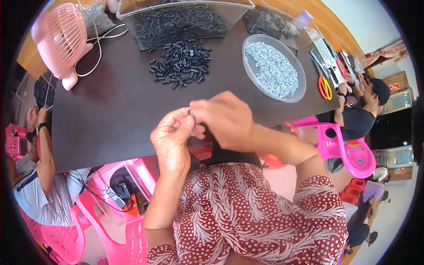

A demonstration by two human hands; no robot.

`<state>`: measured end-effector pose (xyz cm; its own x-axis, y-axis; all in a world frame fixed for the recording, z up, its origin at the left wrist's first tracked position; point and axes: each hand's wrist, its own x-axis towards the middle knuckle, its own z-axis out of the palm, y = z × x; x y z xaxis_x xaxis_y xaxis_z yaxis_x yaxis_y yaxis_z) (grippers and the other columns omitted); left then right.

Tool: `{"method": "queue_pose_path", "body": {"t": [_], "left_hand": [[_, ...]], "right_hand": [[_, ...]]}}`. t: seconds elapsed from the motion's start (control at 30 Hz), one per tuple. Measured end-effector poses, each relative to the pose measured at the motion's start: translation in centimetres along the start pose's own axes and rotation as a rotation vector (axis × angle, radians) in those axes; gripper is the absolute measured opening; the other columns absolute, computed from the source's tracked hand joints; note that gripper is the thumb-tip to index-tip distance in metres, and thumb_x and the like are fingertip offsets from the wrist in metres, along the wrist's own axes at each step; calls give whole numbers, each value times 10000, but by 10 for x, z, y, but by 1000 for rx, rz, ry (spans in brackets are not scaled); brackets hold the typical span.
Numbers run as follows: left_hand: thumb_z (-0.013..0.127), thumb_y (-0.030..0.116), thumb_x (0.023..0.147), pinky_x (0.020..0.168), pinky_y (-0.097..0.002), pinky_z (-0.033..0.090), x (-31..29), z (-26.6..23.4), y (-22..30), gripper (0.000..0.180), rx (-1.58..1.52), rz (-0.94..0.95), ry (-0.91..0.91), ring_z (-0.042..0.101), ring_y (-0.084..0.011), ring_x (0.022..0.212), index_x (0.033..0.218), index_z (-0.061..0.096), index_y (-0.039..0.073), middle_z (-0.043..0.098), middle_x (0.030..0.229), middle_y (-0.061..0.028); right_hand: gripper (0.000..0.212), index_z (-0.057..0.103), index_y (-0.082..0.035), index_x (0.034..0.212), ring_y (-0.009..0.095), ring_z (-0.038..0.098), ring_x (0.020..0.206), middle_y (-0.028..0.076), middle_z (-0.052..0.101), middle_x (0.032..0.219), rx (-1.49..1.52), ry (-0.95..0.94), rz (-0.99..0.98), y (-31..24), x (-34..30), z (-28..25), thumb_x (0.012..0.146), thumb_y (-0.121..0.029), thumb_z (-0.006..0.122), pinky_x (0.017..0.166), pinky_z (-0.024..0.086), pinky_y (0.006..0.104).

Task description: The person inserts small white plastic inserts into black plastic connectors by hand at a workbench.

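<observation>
My left hand (171,138) and my right hand (225,118) meet at the near edge of the dark table (110,119). Between their fingertips is pinched a small black part (190,114), mostly hidden by the fingers. Farther out on the table lies a loose heap of small black plastic pieces (180,64). To its right stands a round clear dish (297,90) filled with small silvery screws (274,68).
A clear bin (181,20) of more black pieces stands at the table's far edge, another to its right. A pink fan (62,37) with a white cable sits far left. Orange-handled scissors (325,87) lie right. People sit on pink chairs on both sides.
</observation>
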<state>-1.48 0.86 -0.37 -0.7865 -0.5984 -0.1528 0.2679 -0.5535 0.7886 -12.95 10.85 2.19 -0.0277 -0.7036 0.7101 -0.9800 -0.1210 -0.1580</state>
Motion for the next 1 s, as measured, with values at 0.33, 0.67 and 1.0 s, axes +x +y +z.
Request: {"method": "queue_pose_path", "body": {"t": [0.33,0.67,1.0], "left_hand": [[594,60,837,550,-283,498,5,-3,5,188,63,21,-29,608,-171,627,998,597,-37,638,814,-131],[593,58,836,551,-279,495,5,-4,5,187,45,18,-33,603,-169,623,995,598,-40,638,815,-134],[595,60,834,552,-272,486,4,-4,6,183,49,18,-27,597,-166,615,989,601,-38,639,807,-129]], "right_hand": [[184,618,-57,855,254,505,715,66,548,760,-224,-72,174,62,2,14,682,4,602,623,408,351],[110,575,-47,766,239,459,740,70,479,750,-368,-246,19,69,8,18,658,-37,563,652,369,341],[165,606,-56,799,242,492,701,59,517,728,-214,-114,197,76,4,7,651,-16,668,609,408,349]]}}
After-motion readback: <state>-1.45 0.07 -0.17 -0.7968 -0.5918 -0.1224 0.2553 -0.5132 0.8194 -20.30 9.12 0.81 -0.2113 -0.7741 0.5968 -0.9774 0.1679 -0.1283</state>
